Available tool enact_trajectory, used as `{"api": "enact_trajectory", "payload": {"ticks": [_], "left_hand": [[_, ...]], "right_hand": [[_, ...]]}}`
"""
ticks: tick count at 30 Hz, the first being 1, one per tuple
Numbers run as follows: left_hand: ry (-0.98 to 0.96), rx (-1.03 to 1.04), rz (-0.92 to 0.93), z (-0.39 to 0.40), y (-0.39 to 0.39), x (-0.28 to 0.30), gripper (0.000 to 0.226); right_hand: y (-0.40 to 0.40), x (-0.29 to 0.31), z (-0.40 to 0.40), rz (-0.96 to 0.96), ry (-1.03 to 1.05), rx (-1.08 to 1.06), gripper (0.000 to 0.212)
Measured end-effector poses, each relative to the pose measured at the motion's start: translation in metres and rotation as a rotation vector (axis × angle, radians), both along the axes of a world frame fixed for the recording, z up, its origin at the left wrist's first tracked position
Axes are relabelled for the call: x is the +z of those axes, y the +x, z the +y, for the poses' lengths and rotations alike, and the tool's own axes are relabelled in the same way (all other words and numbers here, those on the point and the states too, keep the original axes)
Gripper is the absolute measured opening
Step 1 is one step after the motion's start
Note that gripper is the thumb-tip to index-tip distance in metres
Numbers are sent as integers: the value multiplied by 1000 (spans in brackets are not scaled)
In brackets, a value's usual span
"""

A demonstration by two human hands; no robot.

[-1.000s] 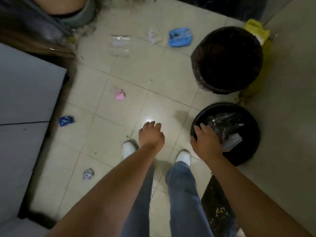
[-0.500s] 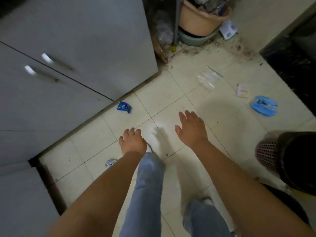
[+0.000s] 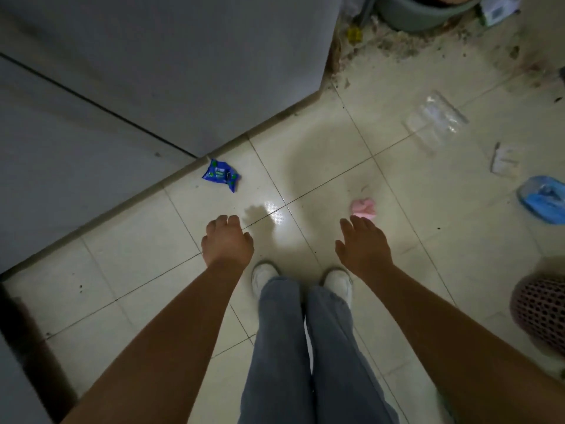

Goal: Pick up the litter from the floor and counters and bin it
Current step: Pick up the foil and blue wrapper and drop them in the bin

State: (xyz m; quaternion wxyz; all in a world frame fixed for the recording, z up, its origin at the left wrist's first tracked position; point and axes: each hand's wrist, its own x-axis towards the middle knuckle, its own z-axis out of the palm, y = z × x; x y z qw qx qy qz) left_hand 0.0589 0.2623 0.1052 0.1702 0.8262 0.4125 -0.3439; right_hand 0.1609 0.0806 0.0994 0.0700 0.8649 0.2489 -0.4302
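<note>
Litter lies scattered on the pale tiled floor. A blue snack wrapper (image 3: 221, 175) rests by the cabinet's foot. A crumpled pink piece (image 3: 363, 207) lies just beyond the fingertips of my right hand (image 3: 363, 246), which is empty with fingers spread. My left hand (image 3: 227, 242) hangs empty with its fingers curled loosely, a short way below the blue wrapper. Further right lie a clear plastic container (image 3: 435, 120), a small white packet (image 3: 505, 160) and a blue packet (image 3: 542, 198). A perforated waste basket (image 3: 541, 310) shows at the right edge.
Grey cabinet doors (image 3: 153, 71) fill the upper left. A grey basin (image 3: 425, 10) stands in the far corner with dirt and crumbs on the tiles around it. My feet in white shoes (image 3: 337, 281) stand between my hands.
My view has turned away from the bins toward the cabinet. My right hand left the black bin and now hovers near the pink litter. Both feet now stand together.
</note>
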Motion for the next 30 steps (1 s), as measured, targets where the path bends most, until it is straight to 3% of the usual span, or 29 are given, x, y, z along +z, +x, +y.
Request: {"api": "enact_trajectory", "payload": {"ticks": [5, 9, 14, 21, 23, 27, 30], "left_hand": [[-23, 118, 9, -5, -51, -67, 45], [-46, 353, 40, -2, -107, -118, 48], [-57, 709, 92, 10, -165, -176, 55], [40, 1027, 144, 27, -217, -248, 74], [50, 1104, 125, 26, -227, -264, 68], [128, 1109, 39, 22, -235, -277, 44], [118, 1147, -44, 24, -230, -273, 42]], "right_hand": [[-25, -57, 26, 26, 88, 149, 53], [-41, -106, 86, 15, 113, 361, 52], [-55, -165, 155, 24, 111, 476, 50], [-72, -233, 215, -92, 267, 293, 74], [-72, -253, 225, -128, 336, 273, 78], [-67, -280, 242, -63, 489, -32, 57], [-67, -282, 248, -145, 515, 49, 41]]}}
